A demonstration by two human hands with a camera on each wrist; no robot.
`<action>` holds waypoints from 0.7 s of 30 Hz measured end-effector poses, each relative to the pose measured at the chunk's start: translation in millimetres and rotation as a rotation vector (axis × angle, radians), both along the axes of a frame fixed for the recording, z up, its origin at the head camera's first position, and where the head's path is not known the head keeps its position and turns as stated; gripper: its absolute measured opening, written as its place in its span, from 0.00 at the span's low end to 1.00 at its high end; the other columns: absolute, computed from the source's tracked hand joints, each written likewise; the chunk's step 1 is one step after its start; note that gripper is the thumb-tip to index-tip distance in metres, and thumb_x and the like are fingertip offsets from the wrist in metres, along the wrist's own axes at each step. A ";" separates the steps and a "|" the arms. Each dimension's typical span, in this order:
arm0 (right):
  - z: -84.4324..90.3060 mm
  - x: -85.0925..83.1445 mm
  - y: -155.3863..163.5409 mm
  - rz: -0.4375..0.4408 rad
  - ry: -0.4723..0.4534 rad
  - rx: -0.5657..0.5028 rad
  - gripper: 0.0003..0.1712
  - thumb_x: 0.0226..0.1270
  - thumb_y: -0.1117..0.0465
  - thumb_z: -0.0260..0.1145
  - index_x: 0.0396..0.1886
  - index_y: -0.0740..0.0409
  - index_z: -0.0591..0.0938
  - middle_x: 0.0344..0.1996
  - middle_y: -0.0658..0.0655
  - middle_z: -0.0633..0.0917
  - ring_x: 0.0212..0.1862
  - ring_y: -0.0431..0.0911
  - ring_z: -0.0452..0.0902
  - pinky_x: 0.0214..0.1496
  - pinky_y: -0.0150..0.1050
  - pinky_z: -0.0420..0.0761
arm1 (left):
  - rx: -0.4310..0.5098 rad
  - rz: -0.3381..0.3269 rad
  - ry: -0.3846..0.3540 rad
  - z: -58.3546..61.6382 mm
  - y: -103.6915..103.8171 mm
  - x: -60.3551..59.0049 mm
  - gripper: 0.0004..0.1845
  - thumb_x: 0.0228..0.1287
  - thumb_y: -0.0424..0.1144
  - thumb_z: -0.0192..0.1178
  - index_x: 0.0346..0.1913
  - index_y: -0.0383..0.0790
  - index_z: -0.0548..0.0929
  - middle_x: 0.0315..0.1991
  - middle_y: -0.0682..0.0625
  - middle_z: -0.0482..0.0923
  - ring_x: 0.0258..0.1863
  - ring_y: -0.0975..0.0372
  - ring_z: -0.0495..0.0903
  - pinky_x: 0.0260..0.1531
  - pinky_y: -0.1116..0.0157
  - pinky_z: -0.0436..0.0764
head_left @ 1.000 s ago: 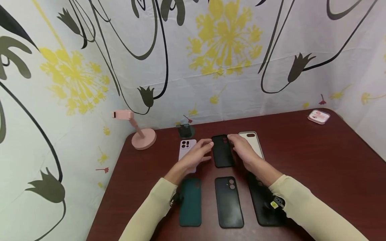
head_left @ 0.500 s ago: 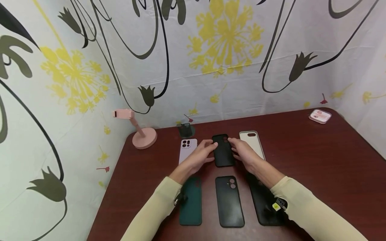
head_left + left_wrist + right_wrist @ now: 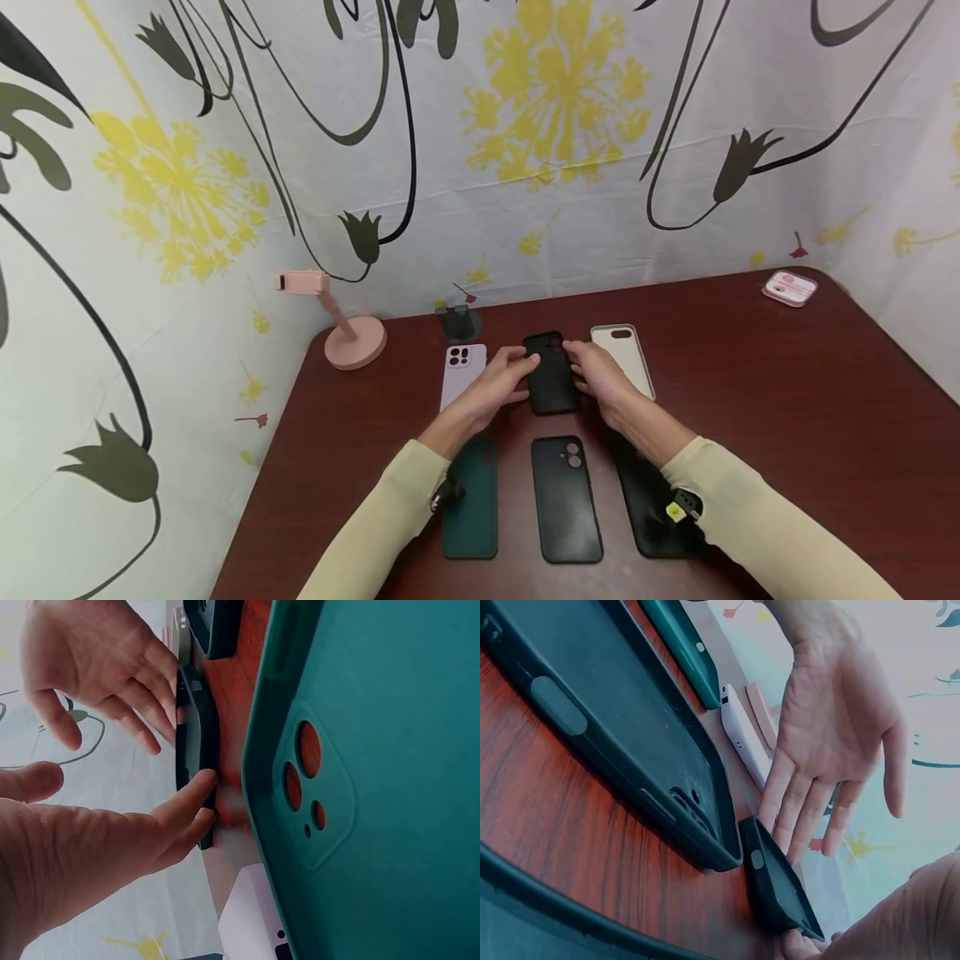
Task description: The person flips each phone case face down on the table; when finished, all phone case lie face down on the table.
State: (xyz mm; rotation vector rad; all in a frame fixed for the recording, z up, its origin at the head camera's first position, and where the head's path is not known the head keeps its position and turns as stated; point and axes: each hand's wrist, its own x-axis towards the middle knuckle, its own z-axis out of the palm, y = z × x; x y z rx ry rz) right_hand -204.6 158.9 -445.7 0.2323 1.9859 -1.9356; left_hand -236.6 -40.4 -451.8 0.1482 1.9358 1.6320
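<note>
A small black phone case (image 3: 552, 375) lies on the table in the middle of the back row, its open side up. My left hand (image 3: 491, 385) touches its left edge with extended fingertips, as the left wrist view shows on the black case (image 3: 199, 735). On the opposite edge, my right hand (image 3: 602, 379) rests its fingertips near the camera cutout. Neither hand curls round the case. A lilac case (image 3: 455, 375) is partly hidden behind my left hand, and a white case (image 3: 628, 354) sits just beyond my right hand.
Nearer me lie a green case (image 3: 472, 508), a black case (image 3: 567, 500) and a larger black case (image 3: 652, 508), partly under my right forearm. A pink stand (image 3: 356, 343), a dark clear-based item (image 3: 458, 323) and a small pinkish-white box (image 3: 790, 288) stand at the back.
Both hands have shifted slightly along the sides of the middle black case. My left fingers have come closer to its edge; the cases lie where they were.
</note>
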 end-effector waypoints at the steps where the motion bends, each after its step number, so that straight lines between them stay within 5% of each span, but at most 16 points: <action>1: 0.5 0.0 -0.4 -0.010 0.000 0.001 0.39 0.88 0.46 0.40 0.87 0.60 0.49 0.86 0.67 0.50 0.87 0.62 0.45 0.87 0.57 0.55 | -0.002 0.000 -0.002 -0.4 -0.4 -0.1 0.41 0.81 0.58 0.55 0.85 0.41 0.53 0.83 0.41 0.55 0.83 0.50 0.61 0.76 0.48 0.73; 21: 4.7 5.4 -5.9 -0.121 0.067 -0.096 0.36 0.89 0.48 0.42 0.85 0.63 0.54 0.83 0.65 0.59 0.84 0.59 0.57 0.83 0.56 0.63 | -0.039 0.009 0.018 1.3 2.4 2.0 0.36 0.81 0.57 0.56 0.80 0.40 0.64 0.79 0.41 0.63 0.78 0.49 0.68 0.72 0.49 0.77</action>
